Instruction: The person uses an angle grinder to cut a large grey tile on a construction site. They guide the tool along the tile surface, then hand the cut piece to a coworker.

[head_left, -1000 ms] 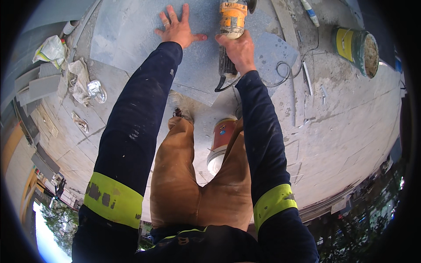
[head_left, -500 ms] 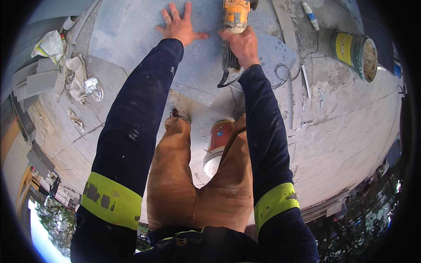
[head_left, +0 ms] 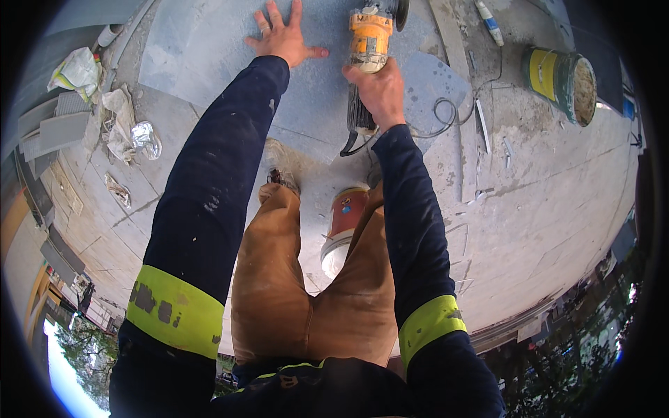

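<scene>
With fingers spread, my left hand (head_left: 282, 38) lies flat on a large blue-grey slab (head_left: 195, 52). My right hand (head_left: 376, 90) is wrapped round the dark body of an orange angle grinder (head_left: 369, 38), just to the right of my left hand. The grinder's dark disc (head_left: 399, 14) shows at the top, partly out of view. Its black cord (head_left: 446, 118) loops rightward over a smaller spotted slab piece (head_left: 442, 90) and the floor.
A green bucket (head_left: 561, 83), a white tube (head_left: 488, 21) and thin strips (head_left: 483, 125) lie at right. Crumpled bags (head_left: 77, 73), foil (head_left: 145, 139) and stacked grey tiles (head_left: 63, 132) are at left. A red-and-white bucket (head_left: 345, 216) shows between my legs.
Since half a second ago, my right hand and the grinder have shifted slightly down the picture, toward me, showing more of the disc. My left hand stays spread, a little higher up.
</scene>
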A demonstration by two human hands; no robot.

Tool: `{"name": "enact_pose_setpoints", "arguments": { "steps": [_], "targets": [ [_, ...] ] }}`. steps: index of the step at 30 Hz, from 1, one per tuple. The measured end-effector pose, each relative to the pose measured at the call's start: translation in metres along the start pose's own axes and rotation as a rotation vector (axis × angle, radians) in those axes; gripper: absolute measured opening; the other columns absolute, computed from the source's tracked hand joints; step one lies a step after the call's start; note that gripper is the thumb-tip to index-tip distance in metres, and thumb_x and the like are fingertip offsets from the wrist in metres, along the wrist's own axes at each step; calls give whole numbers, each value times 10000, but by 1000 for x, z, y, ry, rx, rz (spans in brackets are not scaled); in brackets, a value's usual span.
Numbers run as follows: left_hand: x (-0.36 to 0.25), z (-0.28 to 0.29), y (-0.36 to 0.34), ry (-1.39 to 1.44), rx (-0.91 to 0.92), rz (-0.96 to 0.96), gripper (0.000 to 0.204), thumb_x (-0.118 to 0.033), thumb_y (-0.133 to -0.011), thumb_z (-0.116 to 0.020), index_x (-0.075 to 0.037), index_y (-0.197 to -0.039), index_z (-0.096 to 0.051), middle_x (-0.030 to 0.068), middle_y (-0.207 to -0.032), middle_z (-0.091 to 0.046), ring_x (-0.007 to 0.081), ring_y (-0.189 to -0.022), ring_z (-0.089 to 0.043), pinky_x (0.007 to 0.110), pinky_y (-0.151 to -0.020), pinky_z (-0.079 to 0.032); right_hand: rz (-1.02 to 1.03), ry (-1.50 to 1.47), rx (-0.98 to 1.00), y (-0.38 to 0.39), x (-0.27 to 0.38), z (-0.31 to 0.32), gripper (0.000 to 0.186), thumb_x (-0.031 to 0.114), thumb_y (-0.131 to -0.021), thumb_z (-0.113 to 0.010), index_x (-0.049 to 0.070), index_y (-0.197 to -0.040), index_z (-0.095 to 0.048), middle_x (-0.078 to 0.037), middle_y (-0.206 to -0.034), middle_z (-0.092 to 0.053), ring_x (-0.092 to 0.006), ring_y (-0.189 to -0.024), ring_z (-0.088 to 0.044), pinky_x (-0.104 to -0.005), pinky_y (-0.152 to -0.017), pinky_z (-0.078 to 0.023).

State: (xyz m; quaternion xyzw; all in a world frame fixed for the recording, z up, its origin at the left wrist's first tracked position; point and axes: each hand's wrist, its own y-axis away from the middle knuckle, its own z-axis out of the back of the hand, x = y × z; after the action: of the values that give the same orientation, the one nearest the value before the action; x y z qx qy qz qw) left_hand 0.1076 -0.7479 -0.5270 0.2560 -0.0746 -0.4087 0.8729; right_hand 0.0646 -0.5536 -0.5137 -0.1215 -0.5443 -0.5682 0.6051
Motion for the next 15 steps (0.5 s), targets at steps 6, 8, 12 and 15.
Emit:
{"name": "enact_pose_setpoints", "arguments": {
  "steps": [6, 8, 12, 15],
  "targets": [
    [0, 1, 1, 5, -9, -2, 1316, -622, -624, -835, -170, -1591, -65, 302, -1603, -51, 504, -1475, -72, 736, -1067, -273, -28, 71, -3, 2, -1, 0, 582, 323, -667, -813, -93, -971, -542, -234, -860, -691, -337, -764, -699, -398, -698, -563],
    [-1, 1, 1, 8, -13, -4, 1316, -615, -624, -839, -170, -1591, -65, 304, -1601, -52, 507, -1473, -72, 736, -1065, -276, -39, 31, -7, 1, 1, 0, 586, 320, -666, -810, -96, -978, -542, -236, -866, -691, -337, -772, -700, -398, -699, -561],
    [-2, 3, 1, 15, -15, -6, 1319, -597, -622, -849, -169, -1591, -63, 306, -1599, -54, 512, -1471, -72, 736, -1062, -283, -26, 10, -23, -6, 1, -4, 585, 308, -663, -806, -100, -991, -546, -228, -881, -693, -325, -786, -699, -393, -705, -557],
    [-2, 2, 2, 9, -13, -2, 1317, -588, -624, -853, -169, -1591, -63, 306, -1599, -53, 512, -1471, -70, 737, -1062, -281, -36, -71, -4, -13, 2, -6, 587, 302, -657, -812, -101, -999, -556, -221, -897, -697, -304, -797, -697, -387, -714, -554]
  ]
}}
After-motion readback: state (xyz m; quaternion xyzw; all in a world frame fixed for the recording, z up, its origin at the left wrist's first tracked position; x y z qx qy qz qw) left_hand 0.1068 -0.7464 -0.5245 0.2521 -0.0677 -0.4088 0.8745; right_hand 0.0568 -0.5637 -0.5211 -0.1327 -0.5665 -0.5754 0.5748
